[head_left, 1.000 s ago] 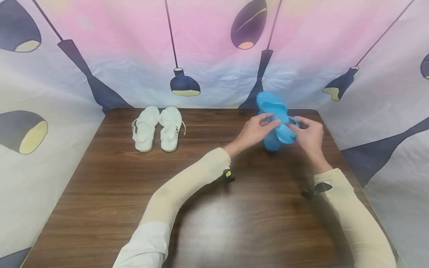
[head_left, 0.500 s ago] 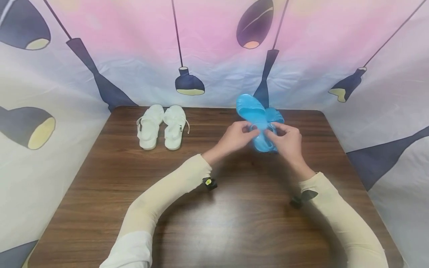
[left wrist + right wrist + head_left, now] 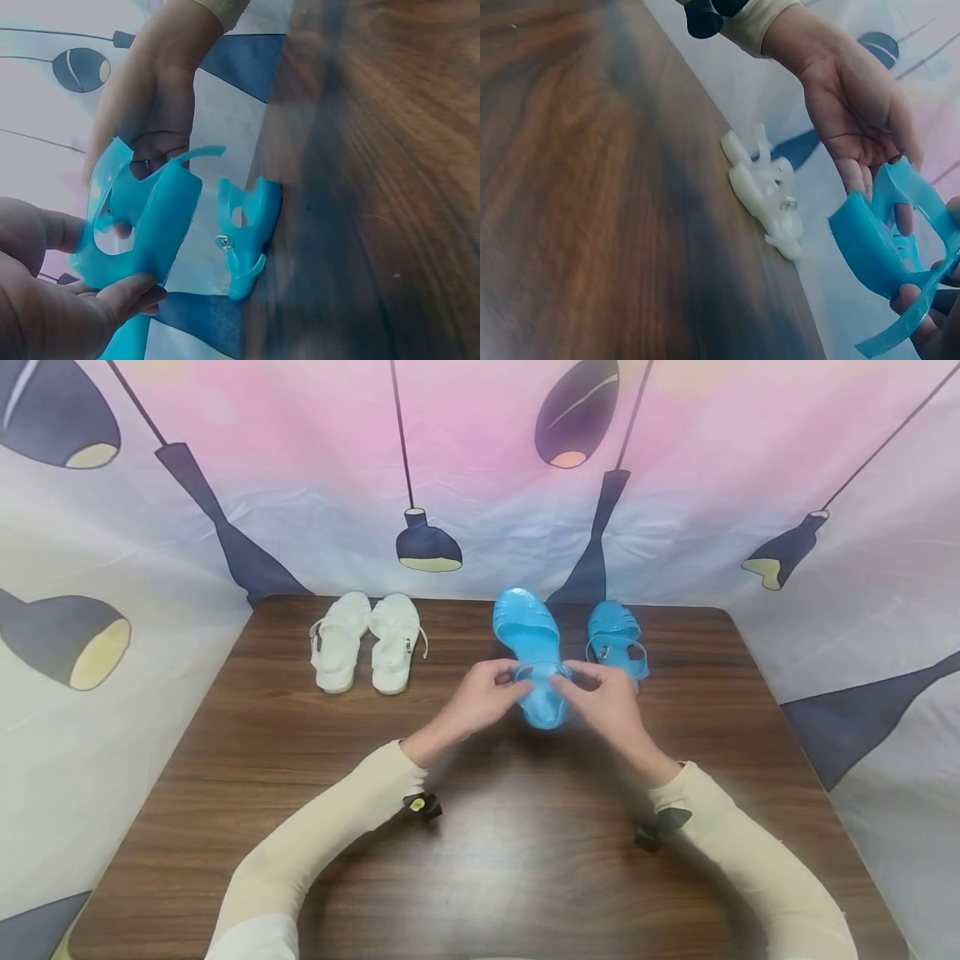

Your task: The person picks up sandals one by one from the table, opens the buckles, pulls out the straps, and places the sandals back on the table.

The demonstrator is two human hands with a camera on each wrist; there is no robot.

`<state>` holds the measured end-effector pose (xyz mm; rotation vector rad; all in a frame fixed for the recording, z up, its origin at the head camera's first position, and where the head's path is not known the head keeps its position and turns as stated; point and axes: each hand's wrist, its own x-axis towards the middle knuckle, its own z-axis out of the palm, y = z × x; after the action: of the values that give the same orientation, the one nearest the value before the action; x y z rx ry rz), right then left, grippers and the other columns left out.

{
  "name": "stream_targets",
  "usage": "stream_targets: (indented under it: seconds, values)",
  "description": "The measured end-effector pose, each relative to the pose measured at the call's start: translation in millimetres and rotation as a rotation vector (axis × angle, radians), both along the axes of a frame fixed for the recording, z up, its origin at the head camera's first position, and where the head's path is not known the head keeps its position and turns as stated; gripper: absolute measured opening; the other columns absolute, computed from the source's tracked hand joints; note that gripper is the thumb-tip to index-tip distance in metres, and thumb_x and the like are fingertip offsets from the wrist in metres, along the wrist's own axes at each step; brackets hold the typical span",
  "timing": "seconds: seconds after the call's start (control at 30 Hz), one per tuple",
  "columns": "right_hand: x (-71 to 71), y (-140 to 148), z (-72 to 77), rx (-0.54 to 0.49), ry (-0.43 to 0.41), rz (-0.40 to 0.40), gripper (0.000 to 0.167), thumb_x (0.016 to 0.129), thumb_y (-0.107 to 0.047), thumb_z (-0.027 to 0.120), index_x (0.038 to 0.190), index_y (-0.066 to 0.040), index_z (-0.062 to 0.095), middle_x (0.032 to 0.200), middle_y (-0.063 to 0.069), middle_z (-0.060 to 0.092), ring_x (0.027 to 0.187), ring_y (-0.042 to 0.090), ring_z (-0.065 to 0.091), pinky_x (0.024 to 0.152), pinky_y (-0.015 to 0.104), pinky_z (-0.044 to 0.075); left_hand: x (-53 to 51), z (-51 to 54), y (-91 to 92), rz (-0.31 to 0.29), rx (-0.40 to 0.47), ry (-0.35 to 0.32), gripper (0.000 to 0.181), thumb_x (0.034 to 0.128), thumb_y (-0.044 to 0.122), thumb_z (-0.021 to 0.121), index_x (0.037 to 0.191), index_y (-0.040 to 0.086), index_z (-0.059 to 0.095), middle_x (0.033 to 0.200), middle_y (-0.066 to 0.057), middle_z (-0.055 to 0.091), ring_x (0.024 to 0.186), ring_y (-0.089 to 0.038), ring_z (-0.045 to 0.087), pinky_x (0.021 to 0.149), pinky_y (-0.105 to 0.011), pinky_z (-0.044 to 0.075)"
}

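Note:
A blue jelly sandal [image 3: 531, 639] is held in the air above the table, its toe pointing to the far side. My left hand [image 3: 480, 695] pinches its left side near the heel strap. On the opposite side my right hand [image 3: 609, 702] pinches the strap area. Both wrist views show the heel and side openings between the two hands; the toe part is largely hidden there. The matching blue sandal [image 3: 615, 620] rests on the table behind and to the right, with a small buckle [image 3: 223, 241] on its strap.
Two white sandals [image 3: 337, 647] stand side by side at the back left of the brown wooden table [image 3: 247, 793]. A printed curtain [image 3: 315, 518] with painted lamps hangs right behind the table's back edge. Dark wrist cameras [image 3: 423, 806] sit below the sleeves.
Both hands have carried the blue sandal leftward and nearer, off the other blue sandal, which now shows separately at the right. The held sandal has straightened, toe away.

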<state>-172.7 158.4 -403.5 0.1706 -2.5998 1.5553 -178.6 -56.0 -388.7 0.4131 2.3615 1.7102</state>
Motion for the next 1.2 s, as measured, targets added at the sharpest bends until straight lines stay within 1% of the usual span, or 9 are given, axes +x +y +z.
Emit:
stream_targets:
  seconds: [0.13,0.27,0.4,0.6,0.7,0.8,0.93,1.03,1.2]
  values:
    - [8.7,-7.8,-2.9,0.024,-0.031,0.037,0.057,0.088,-0.053,0.077,0.125,-0.011,0.074,0.126,0.007,0.072,0.12,0.023,0.065,0.093,0.047,0.057,10.1,-3.5,-12.1,0.0,0.018,-0.039,0.039,0.1004,0.015,0.066,0.134,-0.005,0.061,0.128,-0.019,0.068,0.117,-0.027,0.068,0.093,-0.033,0.057]
    - [17.0,-14.1,-8.2,0.033,-0.072,0.08,0.055,0.088,-0.053,0.077,0.125,-0.012,0.073,0.127,0.006,0.072,0.121,0.025,0.065,0.093,0.047,0.057,20.9,-8.7,-23.0,-0.012,0.022,-0.072,0.041,0.1002,0.015,0.066,0.135,-0.005,0.059,0.13,-0.021,0.067,0.12,-0.029,0.067,0.093,-0.034,0.057]
    - [23.9,-19.7,-16.6,0.054,-0.112,0.121,0.053,0.089,-0.051,0.077,0.125,-0.012,0.074,0.127,0.006,0.072,0.12,0.025,0.066,0.093,0.045,0.058,29.4,-17.8,-31.8,-0.016,0.012,-0.1,0.041,0.1005,0.013,0.065,0.136,-0.006,0.058,0.129,-0.022,0.067,0.119,-0.03,0.067,0.094,-0.035,0.057]
    - [33.3,-25.9,-30.6,0.052,-0.172,0.157,0.051,0.087,-0.045,0.08,0.124,-0.011,0.074,0.126,0.009,0.071,0.111,0.023,0.07,0.085,0.04,0.061,39.7,-32.5,-41.1,-0.003,-0.004,-0.158,0.04,0.101,0.014,0.064,0.135,-0.005,0.058,0.125,-0.021,0.069,0.116,-0.03,0.068,0.095,-0.039,0.057]
    - [37.2,-27.9,-36.3,0.041,-0.194,0.165,0.048,0.087,-0.042,0.082,0.122,-0.01,0.075,0.125,0.009,0.072,0.106,0.021,0.072,0.083,0.038,0.061,43.8,-40.4,-44.0,-0.004,-0.01,-0.185,0.038,0.1008,0.014,0.064,0.133,-0.004,0.06,0.123,-0.019,0.07,0.113,-0.028,0.069,0.094,-0.039,0.057]
    - [40.9,-29.2,-41.9,0.05,-0.215,0.17,0.048,0.087,-0.043,0.081,0.122,-0.01,0.075,0.125,0.008,0.072,0.105,0.02,0.071,0.084,0.038,0.061,47.0,-47.9,-46.0,-0.012,-0.013,-0.189,0.037,0.1009,0.013,0.064,0.133,-0.005,0.061,0.121,-0.019,0.071,0.111,-0.027,0.07,0.093,-0.039,0.058]
    - [44.8,-29.6,-48.4,0.051,-0.257,0.169,0.051,0.086,-0.046,0.081,0.123,-0.011,0.075,0.126,0.008,0.072,0.108,0.021,0.07,0.087,0.039,0.06,49.8,-54.8,-48.3,-0.017,-0.006,-0.199,0.038,0.1011,0.013,0.063,0.134,-0.005,0.06,0.12,-0.019,0.072,0.11,-0.026,0.07,0.094,-0.041,0.058]
    - [45.4,-30.0,-52.2,0.042,-0.281,0.175,0.051,0.087,-0.047,0.081,0.123,-0.012,0.075,0.124,0.006,0.072,0.106,0.02,0.071,0.086,0.039,0.061,50.4,-59.4,-49.8,-0.019,-0.01,-0.215,0.039,0.1013,0.015,0.063,0.135,-0.005,0.059,0.12,-0.019,0.072,0.108,-0.025,0.07,0.091,-0.04,0.058]
    - [45.3,-31.6,-57.5,0.04,-0.336,0.207,0.049,0.089,-0.048,0.078,0.123,-0.013,0.074,0.113,0.004,0.074,0.08,0.02,0.071,0.069,0.035,0.06,51.5,-62.3,-52.3,-0.02,-0.046,-0.231,0.043,0.1009,0.017,0.064,0.137,-0.005,0.057,0.123,-0.021,0.07,0.111,-0.028,0.07,0.09,-0.039,0.058]
